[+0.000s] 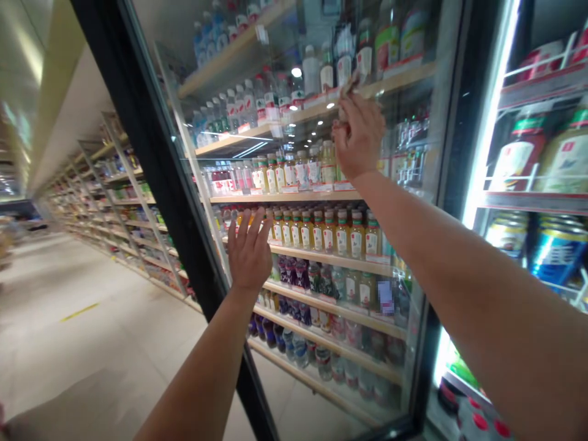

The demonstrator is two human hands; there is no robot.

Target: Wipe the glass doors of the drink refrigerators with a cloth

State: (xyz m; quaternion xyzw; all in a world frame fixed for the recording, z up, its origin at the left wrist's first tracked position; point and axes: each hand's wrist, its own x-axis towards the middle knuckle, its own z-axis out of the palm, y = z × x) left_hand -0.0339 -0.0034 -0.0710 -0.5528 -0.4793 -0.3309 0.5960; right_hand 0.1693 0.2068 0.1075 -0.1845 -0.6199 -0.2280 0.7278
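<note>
A glass door (294, 380) with a black frame (177, 184) stands swung open across the middle, with shelves of bottles showing in its glass. My left hand (250, 251) lies against the glass beside the left part of the frame, its fingers spread and holding nothing. Higher up and to the right, my right hand (361, 131) is at the glass with its fingers wrapped round a crumpled, greyish cloth-like piece (350, 86). Most of that piece is hidden by the fingers.
At the right, lit cooler shelves (537, 199) hold bottles and blue cans (558, 245). Red-capped bottles (480, 422) stand low at the right. Long stocked shelves (133, 202) run along the pale floor (92, 355) at the left.
</note>
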